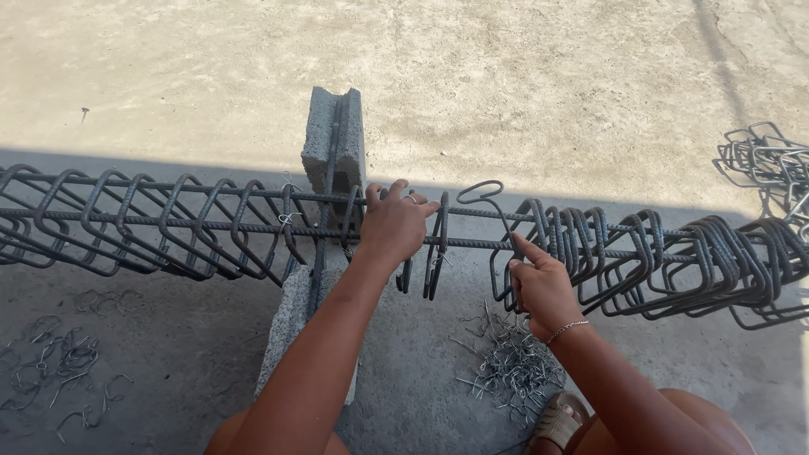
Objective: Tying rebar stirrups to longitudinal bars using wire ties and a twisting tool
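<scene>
On the concrete ground [522,76], half sunlit and half in shadow, a long rebar cage [168,223] ran left to right across the view, propped approx. mid-length on an upright grey hollow concrete block [333,139], w/ a second block [291,324] standing nearer the person, just below the bars. Left of the blocks the stirrups [126,227] sat spaced out and slanted along the long bars; right of the hands they were bunched tight together [716,261]. A separate heap of loose stirrups [771,164] lay at the far right edge in the sun, well apart from the hands.

The left hand [394,223] was clamped over the top long bars just right of the block, fingers curled closed around them, ring showing on one finger. Between the two hands two stirrups [436,248] hung off the bars. The right hand [543,286], w/ a thin bracelet at the wrist, was at the left end of the bunched group, index finger stretched up along one bent stirrup [493,206] and the other fingers folded in; couldn't tell if they truly pinched the steel.

Below the right hand lay a pile of short tie wire pieces [506,366], touching the ground by a sandalled foot [558,421]. More bent wire hooks [63,366] lay scattered at lower left.
</scene>
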